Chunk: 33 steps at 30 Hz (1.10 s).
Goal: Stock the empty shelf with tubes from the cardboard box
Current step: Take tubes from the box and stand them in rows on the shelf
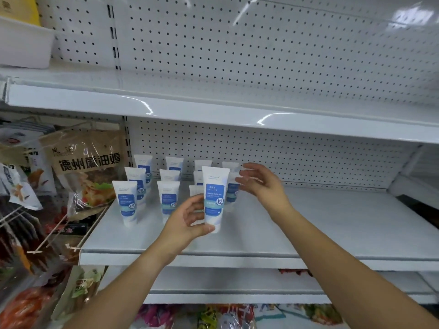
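Tube (215,198), gripped near its cap by the left hand (187,219), hovers over the shelf (332,229) beside standing tubes (126,203). The right hand (261,184) is spread, gripping nothing. Best set cap-down, label forward, without nudging neighbours.

a white shelf (332,222) is carrying white-and-blue tubes (125,203), which are standing cap-down in rows on its left part, before the pegboard back (308,160).

Glossy plastic tubes (215,198), smooth shelf (332,224)
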Available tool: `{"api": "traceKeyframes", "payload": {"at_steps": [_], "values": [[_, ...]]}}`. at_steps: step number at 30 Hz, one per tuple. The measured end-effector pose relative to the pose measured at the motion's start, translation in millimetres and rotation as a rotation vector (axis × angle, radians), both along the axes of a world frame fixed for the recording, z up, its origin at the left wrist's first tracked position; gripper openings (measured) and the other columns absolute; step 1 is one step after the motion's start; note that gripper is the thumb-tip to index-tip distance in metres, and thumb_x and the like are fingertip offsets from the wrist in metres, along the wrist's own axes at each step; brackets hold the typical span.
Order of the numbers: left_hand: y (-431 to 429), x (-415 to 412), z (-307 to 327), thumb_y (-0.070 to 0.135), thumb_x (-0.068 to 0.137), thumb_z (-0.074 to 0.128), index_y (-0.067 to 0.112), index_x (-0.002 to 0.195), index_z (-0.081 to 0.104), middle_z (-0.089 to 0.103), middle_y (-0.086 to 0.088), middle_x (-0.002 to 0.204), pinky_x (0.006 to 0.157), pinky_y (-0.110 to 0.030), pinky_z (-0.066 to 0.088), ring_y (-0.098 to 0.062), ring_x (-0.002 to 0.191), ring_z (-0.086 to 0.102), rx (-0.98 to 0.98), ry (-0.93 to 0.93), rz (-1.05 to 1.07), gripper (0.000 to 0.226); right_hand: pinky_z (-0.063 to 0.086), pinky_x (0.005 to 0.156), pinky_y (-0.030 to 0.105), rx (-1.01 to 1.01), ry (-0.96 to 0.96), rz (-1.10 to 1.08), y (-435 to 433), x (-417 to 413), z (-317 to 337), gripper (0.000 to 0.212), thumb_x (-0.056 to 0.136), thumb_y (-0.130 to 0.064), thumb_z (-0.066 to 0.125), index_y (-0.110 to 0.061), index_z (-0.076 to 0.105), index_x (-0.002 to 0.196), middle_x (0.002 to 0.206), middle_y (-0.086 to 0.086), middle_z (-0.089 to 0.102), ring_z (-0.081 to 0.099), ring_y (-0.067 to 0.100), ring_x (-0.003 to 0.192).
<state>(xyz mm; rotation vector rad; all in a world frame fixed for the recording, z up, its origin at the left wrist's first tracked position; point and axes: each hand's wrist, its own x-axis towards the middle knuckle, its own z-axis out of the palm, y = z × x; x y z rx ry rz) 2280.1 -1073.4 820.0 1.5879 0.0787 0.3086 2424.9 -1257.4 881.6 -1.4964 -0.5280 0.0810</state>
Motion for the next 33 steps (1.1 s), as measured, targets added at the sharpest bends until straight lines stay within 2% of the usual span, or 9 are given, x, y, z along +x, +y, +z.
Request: {"api": "traceKeyframes", "payload": {"at_steps": [3,6,10,15,21,28,33], "values": [[-19.1,13.5,-2.3,-0.002,0.071,0.085,0.031,0.129,0.055,0.069,0.006,0.118,0.081,-0.021,0.055,-0.011,0.106,0.068,0.007,0.007,-0.028,0.073,0.060,0.082,0.042,0.011,-0.040,0.026,-10.2,-13.7,8.3,0.024,0.094,0.000,0.059,-0.004,0.062,0.117,0.109,0.019,0.066,0.070,0.032,0.096],[-36.9,24.3,-5.7,-0.005,0.071,0.083,0.028,0.127,0.055,0.067,0.003,0.118,0.079,-0.018,0.054,-0.008,0.102,0.069,-0.002,0.014,-0.035,0.071,0.060,0.079,0.043,0.015,-0.021,0.055,-21.1,-20.8,8.1,0.022,0.093,-0.006,0.063,-0.009,0.064,0.115,0.110,0.019,0.066,0.070,0.029,0.095],[-54.8,37.3,-11.5,-0.006,0.073,0.081,0.022,0.131,0.053,0.066,0.000,0.119,0.077,-0.016,0.054,-0.006,0.100,0.069,-0.007,0.026,-0.049,0.070,0.061,0.077,0.046,-0.050,-0.031,0.044,-31.0,-16.9,-1.9,0.041,0.080,-0.002,0.077,-0.020,0.063,0.114,0.112,0.012,0.067,0.070,0.031,0.095],[-66.1,56.0,-20.5,-0.008,0.072,0.081,0.026,0.127,0.053,0.067,-0.002,0.115,0.074,-0.018,0.055,-0.007,0.095,0.070,0.008,0.044,-0.016,0.070,0.061,0.076,0.046,-0.085,-0.033,0.021,-40.5,-5.2,-10.9,0.043,0.082,0.004,0.073,-0.022,0.061,0.114,0.112,0.012,0.066,0.068,0.034,0.096],[-73.5,74.4,-35.6,-0.010,0.067,0.083,0.026,0.119,0.057,0.070,0.002,0.105,0.078,-0.024,0.057,-0.010,0.090,0.071,0.065,0.042,0.100,0.068,0.061,0.075,0.046,-0.133,-0.023,0.009,-36.8,9.5,-24.8,0.045,0.080,0.008,0.071,-0.022,0.061,0.112,0.108,0.007,0.068,0.069,0.028,0.093],[-70.4,86.4,-50.7,-0.009,0.070,0.081,0.017,0.118,0.058,0.071,0.004,0.102,0.074,-0.018,0.057,-0.002,0.085,0.070,0.117,0.084,0.161,0.060,0.061,0.077,0.046,-0.173,-0.017,0.007,-25.6,21.3,-43.8,0.045,0.082,0.008,0.069,-0.029,0.062,0.107,0.108,0.003,0.068,0.068,0.024,0.096],[-68.3,93.1,-57.0,-0.007,0.072,0.080,0.019,0.116,0.057,0.070,0.004,0.102,0.080,-0.019,0.056,-0.005,0.090,0.067,0.180,0.094,0.193,0.056,0.061,0.077,0.041,-0.187,-0.029,0.006,-19.6,25.8,-51.1,0.045,0.083,0.006,0.069,-0.032,0.060,0.104,0.107,0.001,0.068,0.067,0.021,0.099]]}}
